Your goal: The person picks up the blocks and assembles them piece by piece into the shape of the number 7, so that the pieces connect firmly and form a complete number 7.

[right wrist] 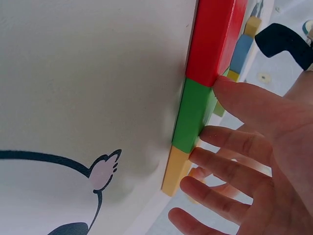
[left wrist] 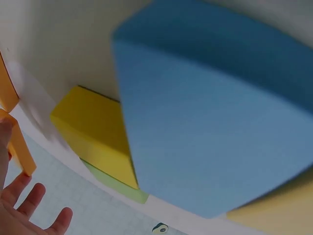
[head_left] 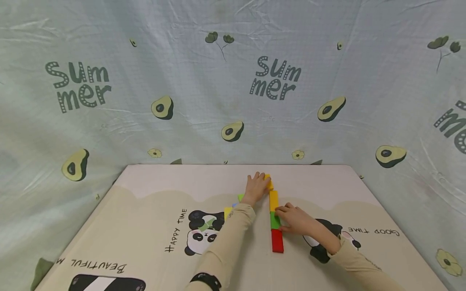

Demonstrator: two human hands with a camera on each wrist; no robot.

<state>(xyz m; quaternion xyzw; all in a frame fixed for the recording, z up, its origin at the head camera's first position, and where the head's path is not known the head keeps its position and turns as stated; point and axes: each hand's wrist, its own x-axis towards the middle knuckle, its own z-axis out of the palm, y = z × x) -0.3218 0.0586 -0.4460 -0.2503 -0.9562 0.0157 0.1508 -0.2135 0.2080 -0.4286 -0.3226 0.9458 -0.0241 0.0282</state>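
Note:
A straight row of blocks lies on the table: a red block (head_left: 277, 241) nearest, then a green block (head_left: 275, 220), then an orange-yellow block (head_left: 274, 201). Just past the row's far end, my left hand (head_left: 256, 188) pinches another orange-yellow block (left wrist: 20, 147) between thumb and finger, its other fingers spread. A small gap shows between that block and the row in the head view. To the right of the row, my right hand (head_left: 300, 221) has its fingers loosely bent; the thumb and fingertips (right wrist: 198, 154) rest along the side around the green block.
Beside my left forearm sit a yellow block (head_left: 227, 212), a blue block (left wrist: 210, 122) and a light green block (head_left: 240, 197), partly hidden by the sleeve. The panda-printed tabletop (head_left: 153, 226) ends at a hanging avocado-print cloth (head_left: 196, 133) behind.

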